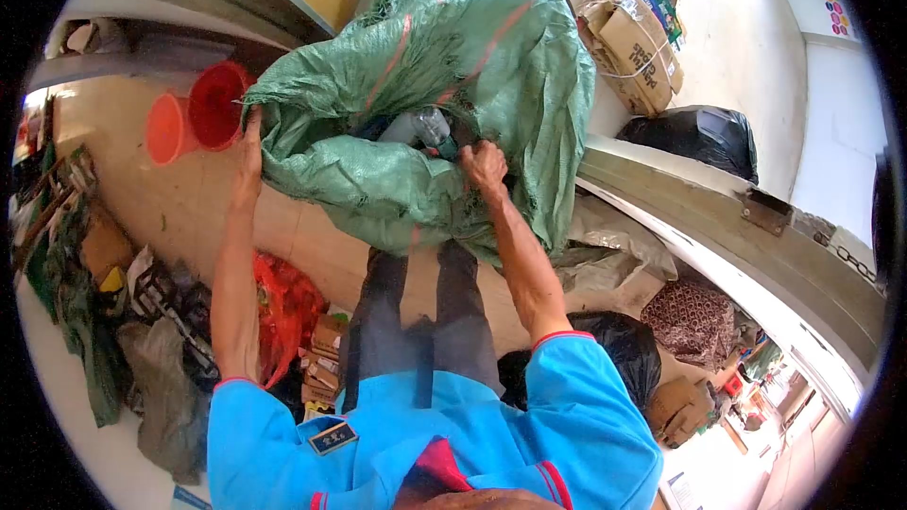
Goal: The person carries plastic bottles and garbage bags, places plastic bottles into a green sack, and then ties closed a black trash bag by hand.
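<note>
A large green woven sack point(529, 85) with thin red stripes gapes in front of my legs. Clear plastic bottles point(430, 127) and other mixed waste show inside its mouth. At the sack's left edge, my left hand point(251, 156) is closed on the bunched rim, its fingers partly hidden by the fabric. My right hand point(485, 166) makes a fist at the near right side of the mouth, gripping the sack's rim close to the bottles. The sack's lower part is out of sight beneath its folds.
Two red buckets point(217, 104) lie left of the sack. Flattened cardboard point(628, 52) and a black bag point(694, 142) are at the upper right, beyond a metal beam point(718, 212). Red bags point(288, 307), black bags point(619, 349) and piled waste surround my legs.
</note>
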Motion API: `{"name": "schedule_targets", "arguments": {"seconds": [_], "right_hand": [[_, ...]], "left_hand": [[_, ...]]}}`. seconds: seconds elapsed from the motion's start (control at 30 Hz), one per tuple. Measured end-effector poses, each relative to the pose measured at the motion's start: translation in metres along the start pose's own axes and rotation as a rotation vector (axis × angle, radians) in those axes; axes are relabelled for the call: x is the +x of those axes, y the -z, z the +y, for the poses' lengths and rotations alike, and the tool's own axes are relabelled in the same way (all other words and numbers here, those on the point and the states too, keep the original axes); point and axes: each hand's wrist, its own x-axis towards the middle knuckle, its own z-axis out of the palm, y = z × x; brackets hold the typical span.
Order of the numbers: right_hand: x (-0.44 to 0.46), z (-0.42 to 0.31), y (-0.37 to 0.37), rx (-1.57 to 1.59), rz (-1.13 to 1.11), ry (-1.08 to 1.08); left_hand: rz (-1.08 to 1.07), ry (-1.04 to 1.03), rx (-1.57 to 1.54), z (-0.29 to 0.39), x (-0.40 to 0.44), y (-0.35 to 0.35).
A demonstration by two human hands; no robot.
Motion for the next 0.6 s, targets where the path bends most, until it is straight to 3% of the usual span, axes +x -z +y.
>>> {"name": "schedule_targets", "arguments": {"seconds": [0.2, 0.27, 0.3, 0.33, 0.4, 0.43, 0.53, 0.57, 0.6], "right_hand": [[0.047, 0.026, 0.034, -0.391, 0.182, -0.029], [0.085, 0.018, 0.088, -0.362, 0.246, -0.127], [0.113, 0.025, 0.111, -0.324, 0.556, 0.14], [0.168, 0.029, 0.146, -0.272, 0.36, -0.033], [0.196, -0.025, 0.251, -0.208, 0.69, 0.213], [0.221, -0.034, 0.298, -0.321, 0.694, 0.23], [0.253, -0.04, 0.367, -0.173, 0.675, 0.202], [0.277, -0.027, 0.357, -0.595, 0.72, 0.28], [0.246, -0.028, 0.32, -0.82, 0.529, 0.281]], "left_hand": [[-0.026, 0.042, -0.056, -0.01, 0.012, 0.007], [-0.041, 0.021, 0.075, 0.0, 0.016, 0.005], [-0.05, 0.009, 0.155, 0.009, 0.017, 0.005], [-0.073, -0.007, 0.322, 0.023, 0.018, 0.006], [-0.06, -0.08, 0.38, 0.04, 0.031, -0.001], [-0.101, -0.076, 0.441, 0.044, 0.044, -0.003], [-0.09, -0.033, 0.562, 0.057, 0.071, -0.039], [-0.03, 0.01, 0.62, 0.06, 0.079, -0.053], [-0.072, 0.007, 0.682, 0.054, 0.094, -0.066]]}}
